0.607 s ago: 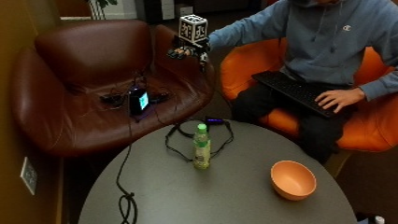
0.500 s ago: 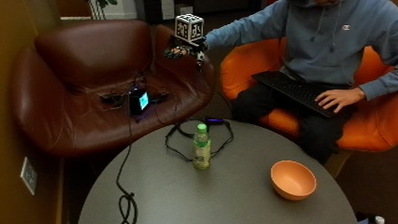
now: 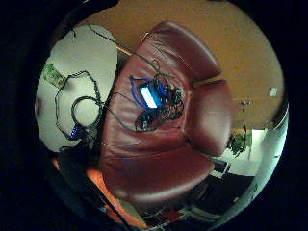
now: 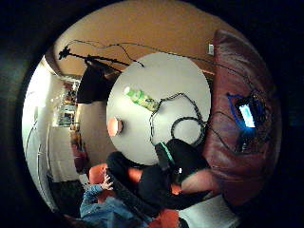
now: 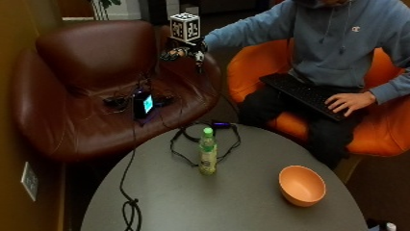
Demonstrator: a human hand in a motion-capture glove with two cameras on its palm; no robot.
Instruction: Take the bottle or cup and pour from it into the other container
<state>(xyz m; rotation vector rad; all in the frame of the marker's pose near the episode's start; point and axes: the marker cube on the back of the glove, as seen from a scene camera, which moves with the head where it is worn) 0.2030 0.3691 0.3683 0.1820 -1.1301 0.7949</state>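
A green-capped bottle (image 5: 207,154) with pale liquid stands upright near the middle of the round grey table (image 5: 243,202). An empty orange bowl (image 5: 301,185) sits on the same table, nearer the person. My gloved right hand (image 5: 185,52) is raised above the brown armchair's arm, well away from the table, its fingers hanging relaxed and holding nothing. From the thumb side palm view the bottle (image 4: 141,98) and bowl (image 4: 115,126) look small and distant on the table (image 4: 180,85). The little finger side palm view catches the bottle (image 3: 53,74) at the table's edge (image 3: 91,53).
A brown leather armchair (image 5: 83,86) holds a device with a lit screen (image 5: 144,103) and tangled cables. A black cable loop (image 5: 192,139) lies behind the bottle, and another cable (image 5: 128,202) crosses the table's left side. The person's bare hand (image 5: 349,102) rests on a keyboard.
My gloved hand has drifted a little further over the armchair, away from the person. The bottle and bowl have not moved.
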